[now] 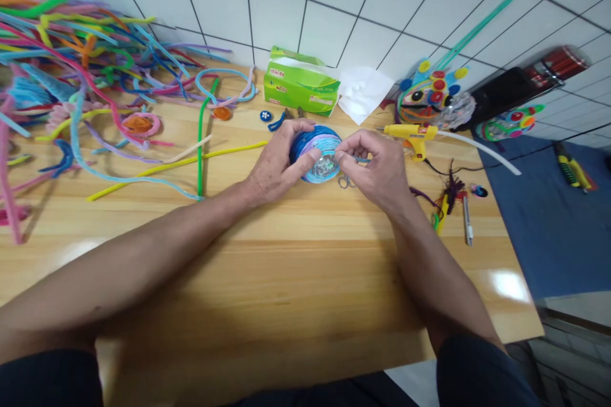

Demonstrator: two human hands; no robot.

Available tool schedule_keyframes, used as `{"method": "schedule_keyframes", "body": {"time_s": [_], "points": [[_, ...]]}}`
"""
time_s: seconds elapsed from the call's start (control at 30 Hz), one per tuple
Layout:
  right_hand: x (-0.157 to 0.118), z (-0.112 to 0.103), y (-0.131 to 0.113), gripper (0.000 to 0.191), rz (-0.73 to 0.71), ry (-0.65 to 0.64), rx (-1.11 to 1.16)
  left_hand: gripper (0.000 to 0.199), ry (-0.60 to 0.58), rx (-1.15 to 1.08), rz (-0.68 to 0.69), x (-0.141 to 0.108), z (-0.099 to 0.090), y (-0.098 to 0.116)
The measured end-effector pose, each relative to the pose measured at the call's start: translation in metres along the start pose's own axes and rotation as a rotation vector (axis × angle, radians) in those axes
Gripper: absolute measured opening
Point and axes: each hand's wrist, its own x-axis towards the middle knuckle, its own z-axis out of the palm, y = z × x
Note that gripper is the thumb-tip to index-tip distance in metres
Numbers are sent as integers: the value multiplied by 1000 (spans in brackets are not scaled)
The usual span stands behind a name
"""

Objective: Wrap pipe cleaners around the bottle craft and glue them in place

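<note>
On the far middle of the table (pixel 286 254), the left hand (pixel 277 156) has its fingers clamped around a blue-wound object (pixel 324 167). The right hand (pixel 377 168), fingers pinched on a blue strand (pixel 361 159), meets its right side.

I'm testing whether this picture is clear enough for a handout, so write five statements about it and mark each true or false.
1. The left hand holds the blue wrapped object. True.
2. The right hand grips the glue gun. False: the right hand has its fingertips at the wrapped object; the yellow glue gun lies apart.
3. The tissue pack is mainly green. True.
4. White paper lies left of the tissue pack. False: the white paper lies right of it.
5. Fuzzy strips are heaped at the left. True.
</note>
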Motion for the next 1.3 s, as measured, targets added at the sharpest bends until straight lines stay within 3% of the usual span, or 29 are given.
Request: {"method": "schedule_keyframes", "body": {"time_s": [0.3,0.63,1.0,1.3], "points": [[1,-1,-2,7,-13,-12,-28,64,-17,-20,-39,3,-2,5],[4,-11,-2,7,83,-47,66,56,9,-27,-84,6,-1,6],[2,-6,-3,8,160,-47,91,53,0,8,-97,4,-3,8],[2,-3,-2,14,163,-28,81,50,-50,125,3,11,-9,4]]}}
